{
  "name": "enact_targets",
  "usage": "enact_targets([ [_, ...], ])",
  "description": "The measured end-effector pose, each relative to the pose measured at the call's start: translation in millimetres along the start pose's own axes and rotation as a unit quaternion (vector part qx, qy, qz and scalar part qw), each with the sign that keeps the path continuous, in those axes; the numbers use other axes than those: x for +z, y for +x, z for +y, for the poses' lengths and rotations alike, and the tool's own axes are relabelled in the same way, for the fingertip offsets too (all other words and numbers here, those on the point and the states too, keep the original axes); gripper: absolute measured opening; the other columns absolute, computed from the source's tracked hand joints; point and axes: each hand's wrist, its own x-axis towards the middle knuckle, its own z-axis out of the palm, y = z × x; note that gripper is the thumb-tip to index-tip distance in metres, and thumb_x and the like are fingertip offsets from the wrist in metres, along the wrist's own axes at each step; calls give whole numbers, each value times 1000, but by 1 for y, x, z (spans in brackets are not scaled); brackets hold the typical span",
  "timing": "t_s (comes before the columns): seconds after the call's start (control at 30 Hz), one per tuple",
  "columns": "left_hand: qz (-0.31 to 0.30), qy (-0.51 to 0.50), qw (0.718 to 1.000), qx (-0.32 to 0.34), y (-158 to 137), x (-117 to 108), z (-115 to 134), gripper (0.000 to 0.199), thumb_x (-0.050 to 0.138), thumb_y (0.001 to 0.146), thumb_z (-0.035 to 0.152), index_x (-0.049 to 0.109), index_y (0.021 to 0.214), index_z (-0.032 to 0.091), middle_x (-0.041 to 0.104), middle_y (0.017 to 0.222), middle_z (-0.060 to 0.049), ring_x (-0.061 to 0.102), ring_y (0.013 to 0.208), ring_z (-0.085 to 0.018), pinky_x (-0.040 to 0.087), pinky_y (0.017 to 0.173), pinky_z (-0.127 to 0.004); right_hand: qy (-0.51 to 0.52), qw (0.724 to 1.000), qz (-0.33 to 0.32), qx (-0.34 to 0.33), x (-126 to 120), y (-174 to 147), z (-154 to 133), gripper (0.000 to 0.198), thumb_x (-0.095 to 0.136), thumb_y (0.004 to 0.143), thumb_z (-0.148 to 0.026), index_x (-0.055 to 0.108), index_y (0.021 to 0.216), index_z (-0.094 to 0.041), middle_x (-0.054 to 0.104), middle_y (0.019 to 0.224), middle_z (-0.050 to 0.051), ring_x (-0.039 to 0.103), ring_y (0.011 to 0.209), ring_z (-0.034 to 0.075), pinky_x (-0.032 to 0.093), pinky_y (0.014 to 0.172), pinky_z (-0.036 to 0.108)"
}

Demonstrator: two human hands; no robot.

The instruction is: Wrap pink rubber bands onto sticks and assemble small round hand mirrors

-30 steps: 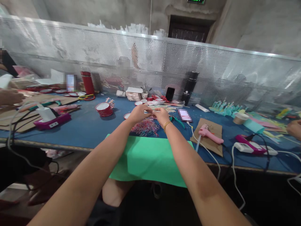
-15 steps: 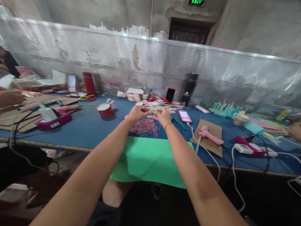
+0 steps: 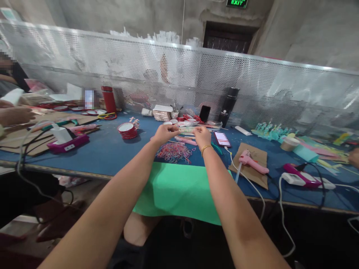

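My left hand [image 3: 166, 134] is raised over the table with its thumb and fingertips pinched together. Across from it, my right hand [image 3: 202, 136] is pinched too, with a gold bracelet at the wrist. What either one grips is too small to make out. Below them lies a heap of thin pink, blue and red loops [image 3: 174, 152]. Pale thin strips [image 3: 188, 130] lie behind, between the two hands. A green sheet [image 3: 179, 190] hangs over the table's front edge beneath my forearms.
On the right, a pink glue gun [image 3: 254, 163] rests on cardboard [image 3: 262, 155] beside a purple power strip [image 3: 301, 175]. A lit phone [image 3: 222, 139] and black bottle [image 3: 228, 106] stand nearer. Left are a red stack [image 3: 127, 131], red bottle [image 3: 109, 100] and another person's hand [image 3: 17, 116].
My hands have drawn apart, the right one moving to the right, which widens the gap between their fingertips. The whole view has shifted slightly.
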Motion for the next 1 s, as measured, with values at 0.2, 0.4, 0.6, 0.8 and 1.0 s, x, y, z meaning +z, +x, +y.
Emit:
enact_targets([
  [0.2, 15, -54, 998, -24, -1, -1, 5, 37, 76, 62, 45, 76, 81, 14, 71, 74, -2, 58, 67, -13, 43, 66, -26, 16, 997, 70, 8, -15, 13, 10, 33, 50, 80, -35, 68, 101, -18, 74, 97, 7, 68, 92, 19, 52, 84, 30],
  [0.4, 69, -207, 974, -61, 2, -1, 7, 46, 81, 55, 49, 75, 84, 14, 73, 82, -5, 62, 76, -15, 47, 76, -28, -17, 997, 76, 29, -23, 7, 7, 27, 50, 80, -34, 69, 92, -18, 75, 96, 7, 69, 90, 20, 51, 84, 31],
  [0.6, 81, -280, 951, -101, 4, -1, 9, 52, 83, 54, 50, 76, 91, 14, 74, 83, -6, 61, 71, -14, 44, 65, -25, -78, 996, 21, 27, -17, -13, -11, 24, 55, 81, -29, 69, 98, -18, 74, 100, 7, 68, 92, 19, 51, 86, 31],
  [0.8, 92, -322, 935, -115, 4, -3, 8, 52, 83, 56, 49, 76, 94, 15, 73, 82, -6, 60, 71, -12, 37, 57, -21, -103, 994, -24, -27, -26, -11, -18, 20, 58, 82, -27, 69, 96, -18, 73, 99, 5, 67, 92, 17, 50, 87, 29],
  [1.0, 77, -370, 919, -114, 3, -1, 9, 46, 85, 54, 44, 77, 90, 16, 72, 78, -5, 61, 71, -12, 35, 56, -21, -161, 982, -75, -58, -74, -1, -13, 14, 62, 79, -23, 70, 89, -18, 74, 94, 5, 67, 89, 17, 49, 84, 28],
])
